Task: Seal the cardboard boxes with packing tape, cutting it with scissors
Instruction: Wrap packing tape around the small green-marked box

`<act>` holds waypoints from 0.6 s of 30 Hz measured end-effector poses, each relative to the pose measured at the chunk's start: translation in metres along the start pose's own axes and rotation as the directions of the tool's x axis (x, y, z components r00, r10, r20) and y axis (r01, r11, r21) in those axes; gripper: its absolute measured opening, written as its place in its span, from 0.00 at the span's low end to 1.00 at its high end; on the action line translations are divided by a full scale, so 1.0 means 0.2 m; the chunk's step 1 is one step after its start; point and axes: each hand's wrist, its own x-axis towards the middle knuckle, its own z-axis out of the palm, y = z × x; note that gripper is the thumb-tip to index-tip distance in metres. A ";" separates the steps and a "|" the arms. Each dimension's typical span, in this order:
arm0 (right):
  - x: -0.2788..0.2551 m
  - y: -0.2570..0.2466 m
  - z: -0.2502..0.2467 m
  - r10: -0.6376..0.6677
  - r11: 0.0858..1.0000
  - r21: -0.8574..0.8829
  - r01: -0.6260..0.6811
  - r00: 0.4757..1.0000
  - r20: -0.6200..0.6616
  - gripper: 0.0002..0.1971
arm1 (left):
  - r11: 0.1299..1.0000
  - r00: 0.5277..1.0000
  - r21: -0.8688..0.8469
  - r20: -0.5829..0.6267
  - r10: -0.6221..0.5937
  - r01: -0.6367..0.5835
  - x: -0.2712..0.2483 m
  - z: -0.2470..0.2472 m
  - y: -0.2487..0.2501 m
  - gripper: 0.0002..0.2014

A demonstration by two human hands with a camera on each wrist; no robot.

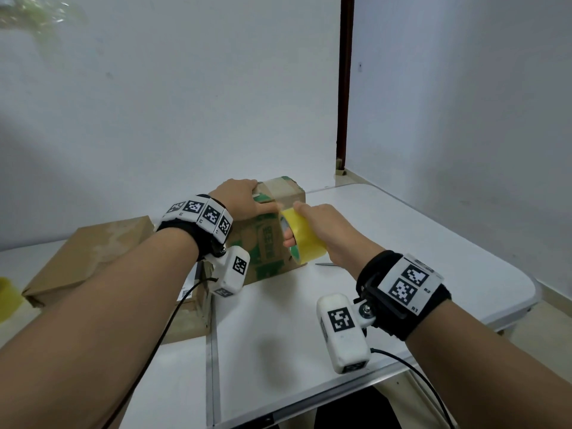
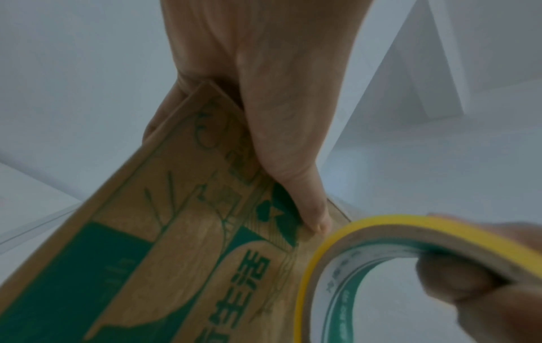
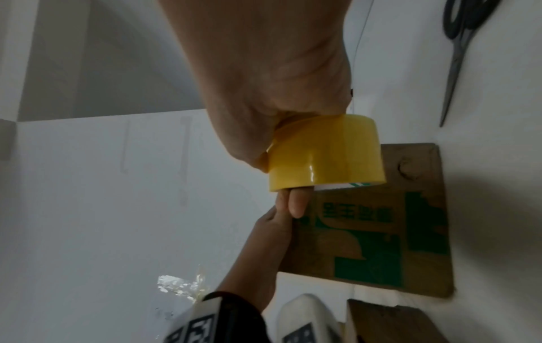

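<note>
Tape rolls: two. Right hand (image 1: 328,230) grips one yellow tape roll (image 1: 305,239), fingers through the core; spare roll (image 1: 7,297) at table's left edge. Left hand (image 1: 241,199) clamps the one printed box (image 1: 266,246) by its top edge, one pair of scissors (image 3: 457,58) nearby.

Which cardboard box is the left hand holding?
The upright box with green printing, gripped at its top by the left hand; the plain brown box beside it lies flat.

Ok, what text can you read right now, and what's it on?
"R1" and "R2": on the right wrist band.
"生活": green print on the cardboard box; further characters are cut off.
Print inside the tape roll: too blurred to read.
The coded squares on the wrist gear: patterns, no words.
</note>
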 end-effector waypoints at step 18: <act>0.08 0.11 -0.03 -0.030 0.998 0.049 0.027 0.998 0.048 0.18 | 0.970 0.957 -0.045 0.163 0.241 -0.237 0.06 -0.03 0.09 0.40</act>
